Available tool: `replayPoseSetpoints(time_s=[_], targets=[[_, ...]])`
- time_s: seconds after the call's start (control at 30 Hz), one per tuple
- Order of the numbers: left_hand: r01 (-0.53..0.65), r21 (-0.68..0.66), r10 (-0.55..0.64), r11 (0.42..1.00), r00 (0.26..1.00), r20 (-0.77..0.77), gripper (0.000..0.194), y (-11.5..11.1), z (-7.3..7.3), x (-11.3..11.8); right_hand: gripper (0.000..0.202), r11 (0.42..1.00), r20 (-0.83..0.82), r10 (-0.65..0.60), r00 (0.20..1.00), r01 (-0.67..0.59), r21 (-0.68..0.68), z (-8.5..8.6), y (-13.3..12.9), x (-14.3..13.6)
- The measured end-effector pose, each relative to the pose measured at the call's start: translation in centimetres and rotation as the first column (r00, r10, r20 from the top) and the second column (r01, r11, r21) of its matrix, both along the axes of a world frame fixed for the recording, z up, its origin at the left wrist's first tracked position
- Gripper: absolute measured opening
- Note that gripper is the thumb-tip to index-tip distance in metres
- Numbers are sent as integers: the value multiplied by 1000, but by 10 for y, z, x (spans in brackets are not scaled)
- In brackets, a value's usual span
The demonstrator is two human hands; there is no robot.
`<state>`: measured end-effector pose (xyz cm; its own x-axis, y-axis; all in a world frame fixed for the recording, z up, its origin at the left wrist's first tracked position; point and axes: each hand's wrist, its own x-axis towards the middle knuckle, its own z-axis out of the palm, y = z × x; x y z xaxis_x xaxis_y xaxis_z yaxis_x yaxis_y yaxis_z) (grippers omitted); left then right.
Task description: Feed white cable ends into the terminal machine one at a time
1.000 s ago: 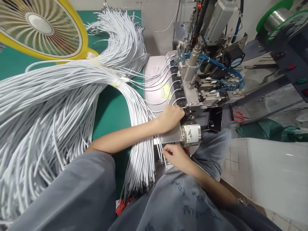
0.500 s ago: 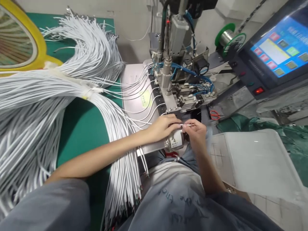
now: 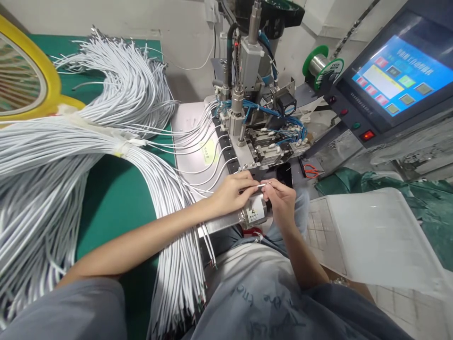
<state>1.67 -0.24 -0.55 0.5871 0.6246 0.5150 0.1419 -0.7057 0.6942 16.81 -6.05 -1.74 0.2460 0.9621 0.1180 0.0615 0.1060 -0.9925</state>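
A white cable (image 3: 261, 185) is pinched near its end between the fingers of my left hand (image 3: 235, 191). At the tip of that cable, the thumb and fingers of my right hand (image 3: 280, 196) are closed together on its thin end. Both hands are just in front of the soldering machine (image 3: 244, 127), above a cylindrical motor with a white label (image 3: 255, 210). Several white cables curve over the metal plate (image 3: 187, 163) into the machine's row of black holders (image 3: 226, 146). My left forearm lies across a hanging bundle of white cables (image 3: 177, 255).
More cable bundles (image 3: 116, 85) lie on the green mat (image 3: 113, 203) at left, beside a yellow-rimmed fan (image 3: 53, 71). A solder wire spool (image 3: 320, 66) and a touchscreen (image 3: 399, 75) stand at right. Red-handled scissors (image 3: 311, 171) and a translucent bin (image 3: 382, 236) are lower right.
The camera view has shifted slightly, so the surroundings sit a little further left and lower. My two hands stay together at the cable end, with the right fingers slightly changed in pose.
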Motion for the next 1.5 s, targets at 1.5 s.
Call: replayPoseSetpoints(time_s=[1.5], targets=[[25, -51, -21, 998, 998, 66, 18, -1, -4, 1, 21, 991, 249, 107, 963, -124, 57, 9, 11, 14]])
